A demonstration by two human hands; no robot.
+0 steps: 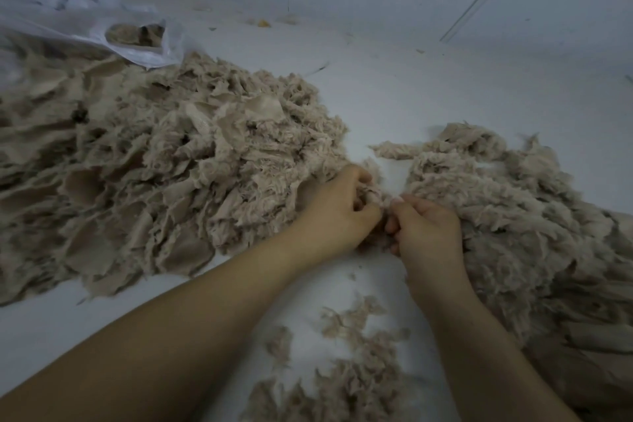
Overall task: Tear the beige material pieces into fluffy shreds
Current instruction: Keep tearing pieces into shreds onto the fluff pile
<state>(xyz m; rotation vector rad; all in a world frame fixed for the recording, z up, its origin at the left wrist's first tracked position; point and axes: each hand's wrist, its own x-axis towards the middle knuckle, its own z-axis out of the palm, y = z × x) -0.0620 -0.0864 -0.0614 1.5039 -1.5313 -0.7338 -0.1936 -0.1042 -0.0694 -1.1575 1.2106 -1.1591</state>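
A big heap of beige material pieces (144,161) covers the left half of the white surface, many of them flat with frayed edges. On the right lies a fluffier pile of beige shreds (507,216). Between the two piles my left hand (337,212) and my right hand (428,226) sit close together, thumbs nearly touching. Both have their fingers curled round one small beige piece (380,197), which shows only as a tuft between them.
A white plastic bag (102,27) with beige material inside lies at the back left. Loose shreds (352,370) are scattered on the white surface (394,96) near my forearms. A pale wall rises behind.
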